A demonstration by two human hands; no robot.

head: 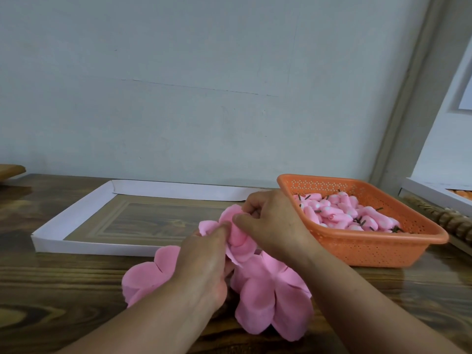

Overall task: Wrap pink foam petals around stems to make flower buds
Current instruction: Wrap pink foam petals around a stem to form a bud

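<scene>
Wood-grain table (63, 290), pale wall (178, 85), orange basket (370, 251)

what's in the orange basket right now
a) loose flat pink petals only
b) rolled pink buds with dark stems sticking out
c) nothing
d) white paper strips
b: the orange basket, to the right of both hands, holds a pile of rolled pink buds with short dark stems poking out, while the flat pink petals lie on the table in front of it.

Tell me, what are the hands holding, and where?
Both the left hand and right hand pinch one pink petal at its upper folds.
</scene>
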